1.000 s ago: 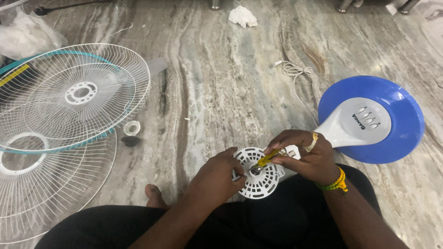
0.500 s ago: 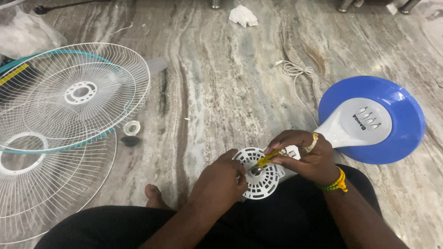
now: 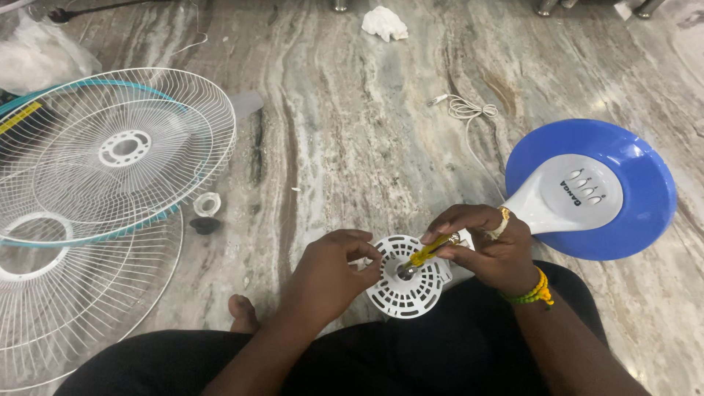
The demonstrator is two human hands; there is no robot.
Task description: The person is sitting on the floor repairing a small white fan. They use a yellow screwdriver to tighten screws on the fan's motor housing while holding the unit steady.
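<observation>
- On the marble floor (image 3: 352, 147), left edge: two wire fan guards (image 3: 110, 154), stacked and overlapping; a small white cap (image 3: 207, 203) just beside them.
- Right edge: blue fan base (image 3: 623, 213), white control panel facing up.
- Near edge, on the lap: white vented motor cover (image 3: 407, 282), resting flat.
- Left hand (image 3: 330, 279): fingers curled together, pinching the cover's rim.
- Right hand (image 3: 491, 249): fingers clamped on a yellow screwdriver (image 3: 427, 253), tip at the cover's centre.
- Step, as judged: working the centre screw; next move calls for a steady cover and the tip held seated.
</observation>
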